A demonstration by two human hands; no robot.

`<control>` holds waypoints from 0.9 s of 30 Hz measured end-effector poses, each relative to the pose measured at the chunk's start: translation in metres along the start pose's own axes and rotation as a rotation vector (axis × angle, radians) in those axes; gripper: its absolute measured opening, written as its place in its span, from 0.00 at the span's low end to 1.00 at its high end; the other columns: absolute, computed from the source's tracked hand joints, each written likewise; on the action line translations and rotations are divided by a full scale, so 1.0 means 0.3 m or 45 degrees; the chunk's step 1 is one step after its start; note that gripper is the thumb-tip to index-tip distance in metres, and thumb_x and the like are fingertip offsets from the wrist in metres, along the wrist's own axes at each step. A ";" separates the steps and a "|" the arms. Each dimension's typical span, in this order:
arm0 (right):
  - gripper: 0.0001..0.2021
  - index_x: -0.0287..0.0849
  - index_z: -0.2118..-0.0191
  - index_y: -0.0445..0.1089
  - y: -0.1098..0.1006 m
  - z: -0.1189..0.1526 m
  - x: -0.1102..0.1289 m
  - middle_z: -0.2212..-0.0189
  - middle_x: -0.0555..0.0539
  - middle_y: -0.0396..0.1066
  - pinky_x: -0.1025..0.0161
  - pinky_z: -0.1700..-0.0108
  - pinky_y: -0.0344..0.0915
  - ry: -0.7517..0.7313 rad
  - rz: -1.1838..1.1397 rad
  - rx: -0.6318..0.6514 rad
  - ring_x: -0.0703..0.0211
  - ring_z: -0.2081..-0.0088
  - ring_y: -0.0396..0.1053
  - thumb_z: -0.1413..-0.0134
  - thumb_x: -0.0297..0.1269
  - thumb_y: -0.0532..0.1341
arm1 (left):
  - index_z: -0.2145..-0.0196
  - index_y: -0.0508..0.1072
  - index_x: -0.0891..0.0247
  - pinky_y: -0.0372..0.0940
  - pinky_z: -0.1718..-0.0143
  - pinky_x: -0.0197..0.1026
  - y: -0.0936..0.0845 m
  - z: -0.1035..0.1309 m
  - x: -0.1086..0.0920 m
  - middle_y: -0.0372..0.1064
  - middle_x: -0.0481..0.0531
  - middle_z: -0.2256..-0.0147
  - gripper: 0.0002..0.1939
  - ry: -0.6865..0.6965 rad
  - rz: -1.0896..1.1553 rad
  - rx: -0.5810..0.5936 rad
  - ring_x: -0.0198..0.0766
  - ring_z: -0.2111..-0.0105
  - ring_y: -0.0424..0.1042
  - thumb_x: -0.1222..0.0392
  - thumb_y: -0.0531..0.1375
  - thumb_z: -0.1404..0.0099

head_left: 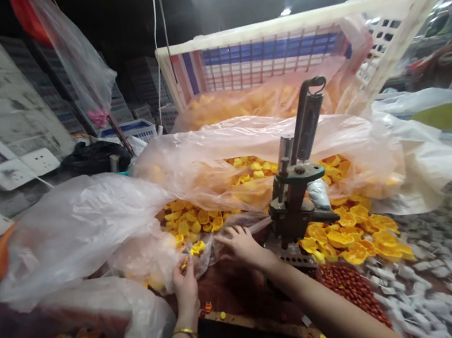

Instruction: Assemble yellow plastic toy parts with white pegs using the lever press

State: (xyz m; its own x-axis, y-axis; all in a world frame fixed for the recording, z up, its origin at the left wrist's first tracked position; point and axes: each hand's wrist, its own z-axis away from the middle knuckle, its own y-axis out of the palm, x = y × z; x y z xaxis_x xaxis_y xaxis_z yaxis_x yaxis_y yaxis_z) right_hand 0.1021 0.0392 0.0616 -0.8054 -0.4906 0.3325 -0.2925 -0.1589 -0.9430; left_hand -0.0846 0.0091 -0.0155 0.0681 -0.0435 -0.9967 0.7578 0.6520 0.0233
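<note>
My left hand (185,281) is closed in a pinch at the front of the clear plastic bag, with a small yellow plastic piece (185,264) at its fingertips. Another yellow piece (197,248) lies on the bag film just beyond those fingers. To the right, my right hand (242,246) reaches over the bag's front edge, fingers spread and apparently holding nothing. Whether its fingertips touch the film, I cannot tell. Behind both hands, yellow cup-shaped pieces (194,221) spill from the bag's mouth. A hand press (296,197) stands right of my right hand.
Yellow petal-shaped pieces (352,237) are heaped right of the press. Small red beads (349,287) and grey-white parts (436,271) lie nearer. A white crate (296,19) stands behind. At lower left an open bag (147,317) holds yellow parts. Wall sockets (20,169) are at left.
</note>
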 end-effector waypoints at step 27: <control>0.29 0.42 0.42 0.62 0.104 -0.328 -0.150 0.41 0.39 0.60 0.51 0.41 0.49 0.362 -0.029 0.158 0.44 0.40 0.56 0.45 0.54 0.54 | 0.71 0.62 0.62 0.64 0.57 0.55 0.158 -0.398 -0.006 0.69 0.64 0.66 0.18 0.353 -0.461 -0.342 0.56 0.59 0.71 0.42 0.51 0.40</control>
State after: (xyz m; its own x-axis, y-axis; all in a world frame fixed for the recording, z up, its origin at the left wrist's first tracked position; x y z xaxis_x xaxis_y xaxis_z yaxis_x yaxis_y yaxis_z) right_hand 0.0784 0.1407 0.0187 -0.9163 -0.2294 0.3283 -0.2613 -0.2789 -0.9241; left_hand -0.1264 0.1304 -0.0219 -0.3690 -0.1238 -0.9212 0.5058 0.8047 -0.3107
